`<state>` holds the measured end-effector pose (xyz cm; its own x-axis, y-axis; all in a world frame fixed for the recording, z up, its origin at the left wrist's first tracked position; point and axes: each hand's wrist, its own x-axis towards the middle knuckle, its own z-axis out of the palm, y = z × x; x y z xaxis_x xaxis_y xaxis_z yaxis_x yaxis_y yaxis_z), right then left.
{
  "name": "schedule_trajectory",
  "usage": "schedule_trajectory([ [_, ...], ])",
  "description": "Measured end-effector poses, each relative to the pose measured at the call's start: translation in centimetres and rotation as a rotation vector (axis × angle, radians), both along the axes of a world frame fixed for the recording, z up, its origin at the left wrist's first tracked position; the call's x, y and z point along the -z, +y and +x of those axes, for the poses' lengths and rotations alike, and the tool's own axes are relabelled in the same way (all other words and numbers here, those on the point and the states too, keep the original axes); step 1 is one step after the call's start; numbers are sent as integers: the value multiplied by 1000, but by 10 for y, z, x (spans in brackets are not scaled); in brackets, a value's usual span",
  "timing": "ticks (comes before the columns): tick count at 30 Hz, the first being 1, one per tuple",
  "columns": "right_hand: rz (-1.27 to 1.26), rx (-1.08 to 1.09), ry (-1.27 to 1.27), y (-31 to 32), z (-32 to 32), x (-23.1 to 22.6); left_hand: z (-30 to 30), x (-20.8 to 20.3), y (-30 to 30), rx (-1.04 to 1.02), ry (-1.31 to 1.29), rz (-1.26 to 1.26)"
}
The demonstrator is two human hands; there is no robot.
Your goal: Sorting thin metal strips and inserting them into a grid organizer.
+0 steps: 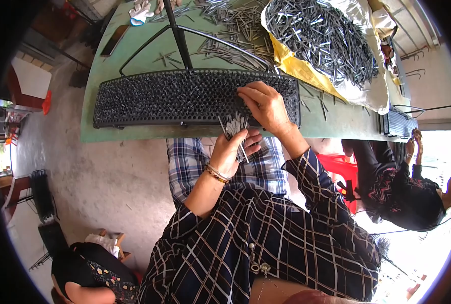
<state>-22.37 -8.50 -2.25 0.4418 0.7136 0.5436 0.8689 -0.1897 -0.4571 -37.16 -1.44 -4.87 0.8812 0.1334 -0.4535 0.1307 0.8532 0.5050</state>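
A long, slightly curved black perforated panel (139, 120) lies along the near edge of the green table (94, 136). Many of its holes, mostly toward the left, hold small dark pieces. My left hand (229, 149) is closed around a bundle of thin grey and black strips (234, 124), just in front of the panel's near edge. Over the right part of the panel, my right hand (267, 105) has thumb and fingers pinched together at the holes. Whatever sits between those fingertips is hidden.
Black metal bars (181, 48) rise behind the panel. A yellow-and-white sack (291, 63) heaped with dark strips (321, 43) stands back right. Loose strips (235, 25) and a glove (140, 12) lie behind. One person (407, 187) works at right; another (91, 273) is lower left.
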Motion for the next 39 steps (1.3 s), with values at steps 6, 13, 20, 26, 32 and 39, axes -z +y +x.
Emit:
schedule_trajectory([
  [6,-13,56,31,-1,-2,-2,1,1,-3,15,-22,-7],
  [13,-209,57,690,-27,-15,-26,2,1,-4,-56,-47,-32],
  [20,-141,14,1147,-46,-18,-18,6,-4,-12,3,-80,-9],
  [26,-84,40,1268,-47,-20,-22,8,-10,-14,-39,-76,19],
  [32,-5,109,1080,-51,-11,-14,8,-10,-16,-13,-7,38],
  [39,-84,89,1109,-51,-10,-12,8,-8,-15,27,13,72],
])
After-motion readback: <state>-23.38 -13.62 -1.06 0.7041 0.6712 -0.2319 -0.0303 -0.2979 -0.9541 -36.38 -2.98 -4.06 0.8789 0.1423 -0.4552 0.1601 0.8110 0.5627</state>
